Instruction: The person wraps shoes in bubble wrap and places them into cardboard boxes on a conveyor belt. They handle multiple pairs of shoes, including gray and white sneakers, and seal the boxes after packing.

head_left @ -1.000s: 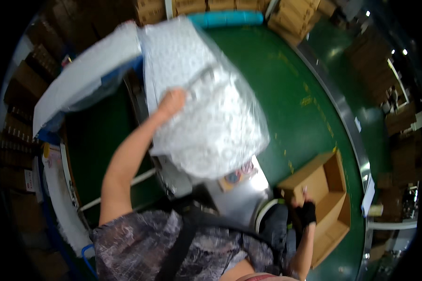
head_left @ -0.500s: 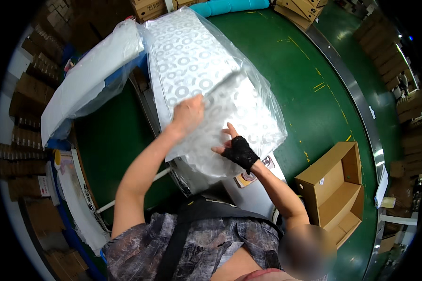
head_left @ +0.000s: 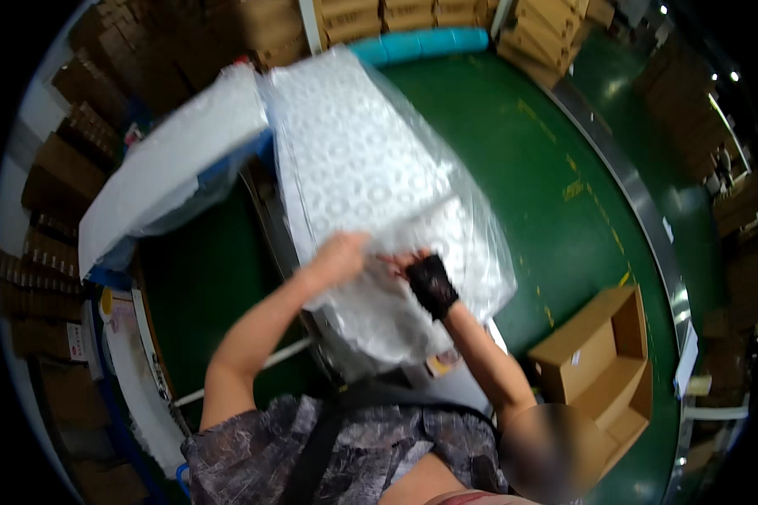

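A person's left hand (head_left: 338,252) closes over the near end of a large clear plastic bag (head_left: 379,194) packed with rows of small white cylinders, fingers curled into the film at the bag's lower edge. The right hand (head_left: 425,276), in a black fingerless glove, presses against the same bag just beside the left, its fingers bent into the plastic; how firmly either grips cannot be told from above. Both forearms rise from the lower edge of the view and meet at the bag's near end.

The bag lies tilted across a narrow grey bench (head_left: 480,383), its far end reaching toward a teal roll (head_left: 421,44) at the top of the view. A second bag (head_left: 173,168), flatter and white, rests alongside to the left, its edge touching the first and overhanging a blue frame (head_left: 227,168).

To the right, on the green floor (head_left: 556,168), an open cardboard box (head_left: 602,362) stands with its flaps spread; the inside that shows holds nothing visible. Stacked brown cartons (head_left: 67,168) line the left side and the top of the view. A curved metal rail (head_left: 648,227) runs along the floor's right side. The person wears a patterned grey shirt with a dark strap (head_left: 320,442) crossing the chest.
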A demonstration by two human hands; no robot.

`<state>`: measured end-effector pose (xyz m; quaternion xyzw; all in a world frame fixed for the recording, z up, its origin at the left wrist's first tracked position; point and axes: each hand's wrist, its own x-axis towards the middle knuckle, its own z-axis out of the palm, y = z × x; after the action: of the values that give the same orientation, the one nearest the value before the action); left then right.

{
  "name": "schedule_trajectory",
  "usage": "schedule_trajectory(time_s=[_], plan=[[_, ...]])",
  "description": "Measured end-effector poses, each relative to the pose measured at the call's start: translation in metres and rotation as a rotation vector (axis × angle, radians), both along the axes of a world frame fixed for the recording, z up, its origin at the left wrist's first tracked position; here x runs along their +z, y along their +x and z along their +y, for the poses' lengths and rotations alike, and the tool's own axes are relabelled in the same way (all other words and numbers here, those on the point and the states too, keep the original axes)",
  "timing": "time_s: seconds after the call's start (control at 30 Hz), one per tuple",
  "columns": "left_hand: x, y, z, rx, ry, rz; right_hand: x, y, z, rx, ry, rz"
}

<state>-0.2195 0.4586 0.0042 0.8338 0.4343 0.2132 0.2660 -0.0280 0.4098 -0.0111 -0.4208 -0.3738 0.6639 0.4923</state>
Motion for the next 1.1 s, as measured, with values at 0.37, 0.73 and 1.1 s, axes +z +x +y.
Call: schedule_trajectory(time_s=[0.37,0.73,1.1], plan=[[0.094,-0.036,0.050,0.402,0.326,-0.053,0.002,0.045,0.009,0.305,0.476,-1.525],[0.054,0.012,0.018,0.007,0.173,0.373,-0.001,0.030,0.015,0.496,0.396,-1.540],[0.101,0.000,0.057,0.191,0.247,0.170,-0.030,0.032,0.019,-0.114,0.875,-1.428]])
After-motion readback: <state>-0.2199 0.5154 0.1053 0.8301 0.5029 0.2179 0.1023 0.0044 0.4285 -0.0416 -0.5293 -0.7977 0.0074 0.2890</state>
